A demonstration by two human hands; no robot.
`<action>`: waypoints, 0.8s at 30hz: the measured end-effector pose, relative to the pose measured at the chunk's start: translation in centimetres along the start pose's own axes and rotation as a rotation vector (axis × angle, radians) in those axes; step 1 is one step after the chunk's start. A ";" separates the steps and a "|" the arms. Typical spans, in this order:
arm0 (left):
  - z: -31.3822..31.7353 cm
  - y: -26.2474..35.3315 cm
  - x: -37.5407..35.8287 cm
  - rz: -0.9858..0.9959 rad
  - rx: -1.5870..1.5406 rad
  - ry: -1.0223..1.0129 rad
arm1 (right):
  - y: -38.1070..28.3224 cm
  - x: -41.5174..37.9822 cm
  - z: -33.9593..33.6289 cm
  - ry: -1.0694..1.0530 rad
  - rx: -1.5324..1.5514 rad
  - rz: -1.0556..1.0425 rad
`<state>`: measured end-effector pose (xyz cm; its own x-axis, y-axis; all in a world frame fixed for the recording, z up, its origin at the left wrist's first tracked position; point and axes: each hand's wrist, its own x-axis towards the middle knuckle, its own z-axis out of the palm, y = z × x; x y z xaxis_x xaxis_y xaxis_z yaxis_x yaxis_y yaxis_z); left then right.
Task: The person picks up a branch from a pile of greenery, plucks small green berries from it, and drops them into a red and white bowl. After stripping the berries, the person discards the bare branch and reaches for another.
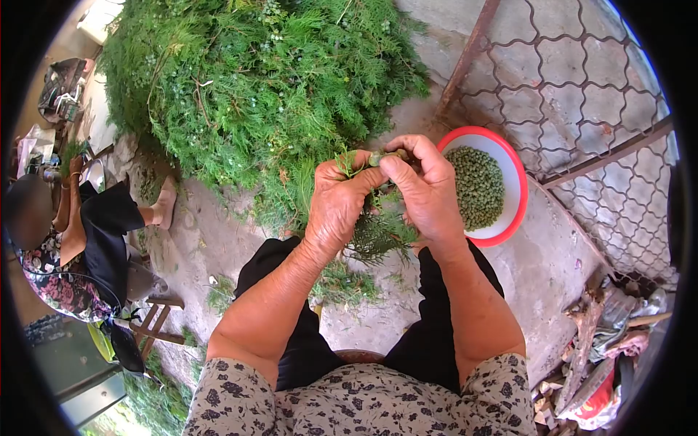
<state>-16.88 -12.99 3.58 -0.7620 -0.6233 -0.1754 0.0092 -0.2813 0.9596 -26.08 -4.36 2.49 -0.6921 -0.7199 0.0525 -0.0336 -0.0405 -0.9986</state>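
Both hands meet in front of my lap at the edge of the green branches. My left hand (pixel 340 195) pinches a leafy green sprig (pixel 372 236), whose foliage hangs below the fingers. Thumb and forefinger of my right hand (pixel 429 190) close on small round green cones (pixel 376 158) at the sprig's top, close to the left fingertips. Just right of my right hand stands a white bowl with a red rim (pixel 518 182), holding many small green cones (pixel 476 187).
A large pile of green branches (pixel 269 80) lies ahead. At the left another person (pixel 73 254) sits beside a wooden stool (pixel 156 327). A rusty wire mesh frame (pixel 574 94) stands at the right, above a heap of wood and rags (pixel 603 356).
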 end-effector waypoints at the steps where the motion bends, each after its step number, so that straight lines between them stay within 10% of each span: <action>1: 0.0 -0.2 0.1 0.000 0.001 0.000 | 0.3 0.0 0.2 0.028 0.018 -0.051; 6: -0.1 -0.2 0.1 -0.107 -0.264 0.009 | -0.3 -0.3 0.2 0.041 0.013 -0.018; 8: 0.1 0.0 0.1 -0.105 -0.285 0.021 | -1.4 -0.5 -0.1 -0.021 0.462 0.401; 11: -0.2 0.8 -0.3 -0.185 -0.288 0.046 | -0.9 -0.3 -0.3 -0.024 0.575 0.494; 24: -0.7 -0.7 0.5 -0.064 0.069 0.020 | -0.8 0.0 -0.5 0.076 0.534 0.436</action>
<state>-16.84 -13.60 2.65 -0.7467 -0.6202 -0.2404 -0.0842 -0.2704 0.9591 -26.42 -3.93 3.26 -0.6113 -0.6979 -0.3732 0.6049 -0.1078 -0.7890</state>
